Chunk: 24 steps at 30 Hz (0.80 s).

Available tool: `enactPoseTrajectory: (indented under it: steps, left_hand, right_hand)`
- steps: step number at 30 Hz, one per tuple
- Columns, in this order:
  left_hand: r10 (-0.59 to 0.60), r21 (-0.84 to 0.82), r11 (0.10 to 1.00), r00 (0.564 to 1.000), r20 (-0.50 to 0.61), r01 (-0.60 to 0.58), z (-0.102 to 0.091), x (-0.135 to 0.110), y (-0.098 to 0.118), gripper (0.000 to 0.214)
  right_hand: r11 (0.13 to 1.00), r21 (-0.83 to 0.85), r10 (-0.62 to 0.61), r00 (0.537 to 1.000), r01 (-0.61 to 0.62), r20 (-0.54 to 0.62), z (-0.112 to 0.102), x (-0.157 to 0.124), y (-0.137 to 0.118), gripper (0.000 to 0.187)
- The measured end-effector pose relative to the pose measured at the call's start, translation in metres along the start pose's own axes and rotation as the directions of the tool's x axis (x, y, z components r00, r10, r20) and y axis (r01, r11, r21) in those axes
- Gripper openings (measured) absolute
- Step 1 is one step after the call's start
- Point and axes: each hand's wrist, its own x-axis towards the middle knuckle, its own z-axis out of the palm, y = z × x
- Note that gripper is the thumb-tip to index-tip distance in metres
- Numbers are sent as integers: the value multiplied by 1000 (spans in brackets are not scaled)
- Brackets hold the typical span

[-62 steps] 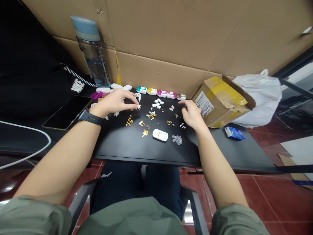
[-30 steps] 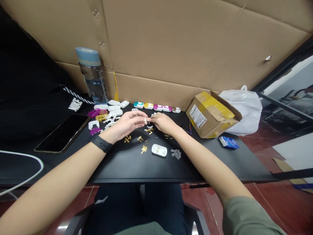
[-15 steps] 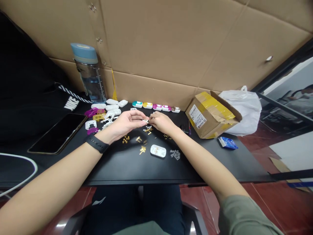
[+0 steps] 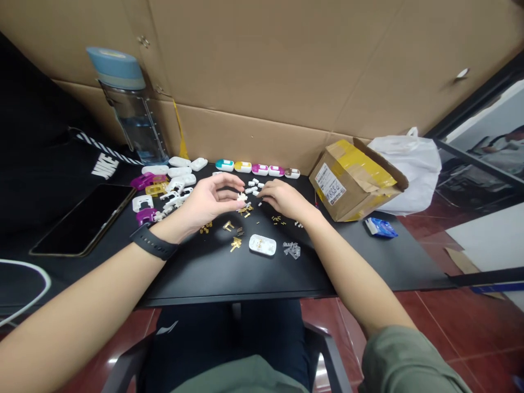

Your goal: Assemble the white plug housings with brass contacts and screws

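Observation:
My left hand lies palm up with its fingers apart, and a tiny white plastic part sits at its fingertips. My right hand curls close by, its fingertips next to several small white plastic pieces and holding nothing I can see. Below the hands lie scattered gold metal pins and a white plug casing with gold parts inside. Clear plastic parts lie beside it. A row of coloured casings lines the back of the black table.
Left of my hand lies a heap of white and magenta plastic parts, beside a black phone. A water bottle stands behind. At right are a taped cardboard box, a white plastic bag and a blue packet.
My hands have parted and my left hand has opened, where they met at a small part before. More white pieces show on the table. The view has turned, shifting everything left.

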Motion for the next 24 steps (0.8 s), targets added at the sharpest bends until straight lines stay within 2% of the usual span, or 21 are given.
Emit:
enactPoseTrajectory:
  steps: [4, 6, 14, 20, 24]
  left_hand:
    - [87, 162, 984, 995, -49, -78, -3, 0, 4, 48]
    - [109, 186, 977, 993, -45, -99, -2, -1, 5, 47]
    - [162, 259, 952, 987, 13, -160, 2, -2, 1, 42]
    - [283, 415, 859, 954, 104, -300, -2, -1, -1, 31]
    - [323, 462, 817, 938, 130, -345, -4, 0, -2, 28]
  right_hand:
    - [1000, -4, 20, 999, -20, 38, 6, -6, 4, 23]
    - [1000, 1, 27, 999, -27, 22, 9, -8, 4, 21]
    - [999, 43, 9, 1000, -9, 15, 15, -8, 3, 15]
    - [997, 79, 9, 1000, -9, 2, 19, -8, -1, 14]
    - [997, 72, 38, 999, -38, 12, 22, -6, -3, 15]
